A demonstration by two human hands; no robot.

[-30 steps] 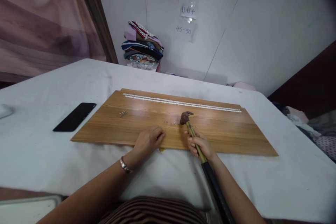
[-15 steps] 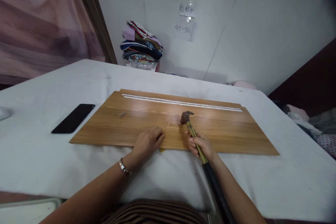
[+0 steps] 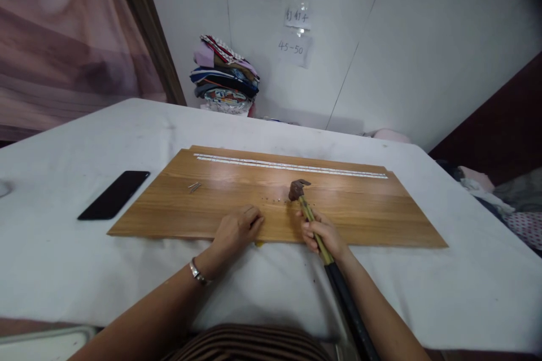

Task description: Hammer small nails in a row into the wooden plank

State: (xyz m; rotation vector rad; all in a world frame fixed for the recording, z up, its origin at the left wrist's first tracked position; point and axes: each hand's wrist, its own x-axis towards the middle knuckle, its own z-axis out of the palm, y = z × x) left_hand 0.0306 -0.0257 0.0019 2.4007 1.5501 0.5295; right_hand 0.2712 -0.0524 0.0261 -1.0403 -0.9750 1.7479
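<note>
My right hand [image 3: 324, 234] is wrapped round the yellowish shaft of a claw hammer [image 3: 306, 207]. Its rusty brown head is over the middle of a wood-grain board [image 3: 372, 214], and its dark grip runs back along my forearm. My left hand [image 3: 238, 227] lies on the board's near edge with the fingers curled in; what they hold, if anything, is hidden. Between my hands and a little farther off, a row of small nail heads [image 3: 278, 200] shows in the board. Several loose nails [image 3: 194, 186] lie at its left.
Two white measuring strips [image 3: 292, 167] run along the board's far side. A black phone [image 3: 114, 196] lies left of the board on the white-covered table [image 3: 427, 192]. Folded clothes [image 3: 226, 76] are stacked at the wall, below and left of paper signs [image 3: 294, 48].
The view has shifted slightly, so everything sits a little more to the left. My hands and the hammer keep their places relative to the board.
</note>
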